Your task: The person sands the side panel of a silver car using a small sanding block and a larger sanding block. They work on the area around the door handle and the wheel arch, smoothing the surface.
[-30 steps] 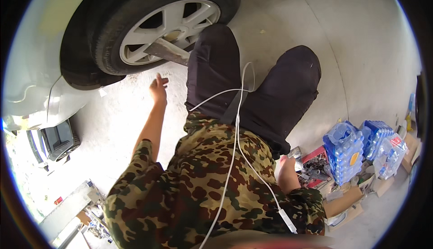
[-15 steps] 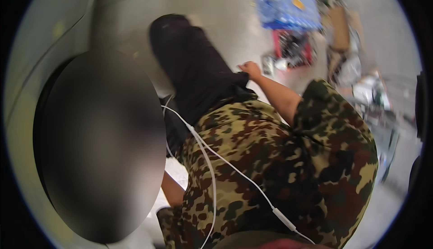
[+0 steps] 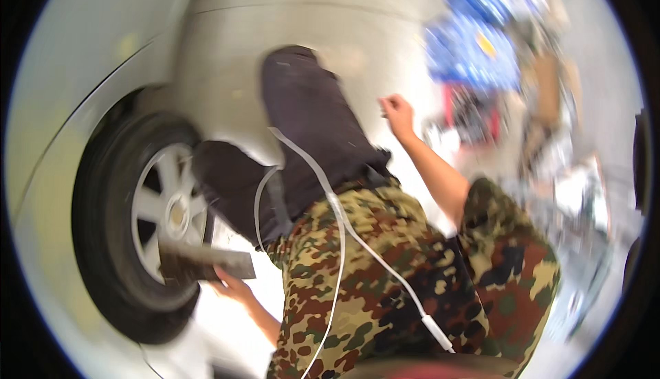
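Observation:
My left hand (image 3: 234,288) is closed on a dark grey-brown flat, bar-shaped piece (image 3: 230,263), its exact kind blurred. That piece extends left across the lower part of a car wheel (image 3: 177,215) with silver spokes and a black tyre (image 3: 103,241). Over the floor on the right, my right hand (image 3: 398,114) hangs in the air with its fingers curled in and nothing visible in them.
The car's pale body (image 3: 75,56) runs along the left. To the right on the floor (image 3: 309,28) are blue-wrapped packs (image 3: 471,52), a red crate (image 3: 474,114) of dark items, cardboard (image 3: 546,90) and clutter. A white cable (image 3: 340,241) hangs down my front.
The wheel and the piece in my left hand now show, where a dark blur covered that side. The packs and crate sit further right and lower in the picture.

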The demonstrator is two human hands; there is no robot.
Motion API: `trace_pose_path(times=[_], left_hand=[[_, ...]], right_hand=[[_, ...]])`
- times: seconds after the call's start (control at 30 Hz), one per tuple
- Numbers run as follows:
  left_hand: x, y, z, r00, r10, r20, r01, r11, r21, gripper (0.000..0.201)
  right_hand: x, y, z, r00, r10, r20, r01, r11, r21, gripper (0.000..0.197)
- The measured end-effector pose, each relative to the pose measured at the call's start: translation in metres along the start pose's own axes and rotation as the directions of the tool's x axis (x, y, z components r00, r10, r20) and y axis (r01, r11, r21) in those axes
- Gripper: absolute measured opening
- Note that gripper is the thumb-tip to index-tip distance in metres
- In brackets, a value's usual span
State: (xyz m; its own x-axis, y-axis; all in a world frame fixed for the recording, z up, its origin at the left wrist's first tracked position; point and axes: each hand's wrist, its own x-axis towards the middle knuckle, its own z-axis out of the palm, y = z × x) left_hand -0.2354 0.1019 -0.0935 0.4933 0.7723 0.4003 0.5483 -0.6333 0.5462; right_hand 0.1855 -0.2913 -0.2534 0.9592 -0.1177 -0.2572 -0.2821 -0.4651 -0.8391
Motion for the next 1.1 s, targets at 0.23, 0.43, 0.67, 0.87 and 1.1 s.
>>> trace_pose_path(times=[0.23, 0.43, 0.67, 0.87, 1.1], left_hand=[[0.174, 0.118, 0.003, 0.710, 0.278, 0.647, -0.415, 0.908, 0.065, 0.016], [0.223, 0.189, -0.008, 0.366, 0.316, 0.875, -0.659, 0.752, 0.004, 0.018], [0.267, 0.221, -0.078, 0.475, 0.510, 0.717, -0.868, 0.406, 0.286, 0.016], [0.323, 0.254, -0.173, 0.652, 0.640, 0.407, -0.688, 0.274, 0.672, 0.048], [0.348, 0.293, -0.219, 0.501, 0.801, 0.328, -0.577, 0.026, 0.816, 0.041]], right_hand=[[-0.031, -0.334, 0.052, 0.185, -0.965, -0.185, 0.981, 0.171, 0.086, 0.022], [-0.131, -0.404, 0.085, -0.321, -0.752, 0.576, 0.942, -0.189, 0.278, 0.058], [-0.131, -0.408, 0.124, -0.176, -0.884, 0.433, 0.945, -0.028, 0.327, 0.030], [-0.128, -0.486, 0.140, -0.113, -0.991, -0.071, 0.979, -0.124, 0.164, 0.043], [-0.167, -0.545, 0.163, -0.043, -0.957, -0.288, 0.979, -0.097, 0.179, 0.054]])
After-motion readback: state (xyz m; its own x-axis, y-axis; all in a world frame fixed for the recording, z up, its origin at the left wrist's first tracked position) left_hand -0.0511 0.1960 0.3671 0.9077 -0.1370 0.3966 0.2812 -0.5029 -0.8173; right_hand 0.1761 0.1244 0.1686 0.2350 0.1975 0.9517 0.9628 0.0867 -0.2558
